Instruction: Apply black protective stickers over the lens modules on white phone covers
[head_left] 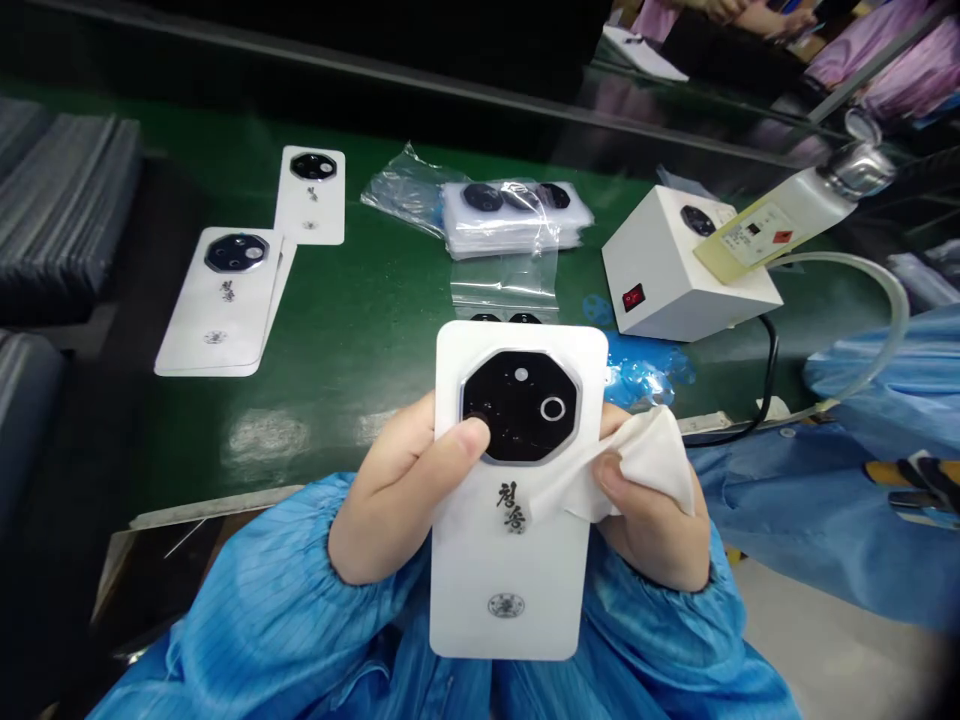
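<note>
The green table [337, 330] runs across the view, and the person sits at it with a blue sleeve [247, 590] on each arm. At two o'clock stands a white box [686, 265] with a red switch [634, 297], and a plastic bottle [795, 220] lies tilted on top of it. At twelve o'clock is a stack of covers [514, 215] inside a clear bag [409, 190], and at ten o'clock two more covers [217, 300] lie flat on the table. The white phone cover [510, 570] is held up at six o'clock, over the table edge. The left grip [397, 490] is clenched on its side, with the thumb at the black lens [519, 405]. The right grip [652, 530] pinches a white cloth [645, 465] against the cover's right side. The cover seems light and stiff, but its gloss may be slippery and the lens looks easy to scratch, so it is better to take hold by the long edges, below the lens.
</note>
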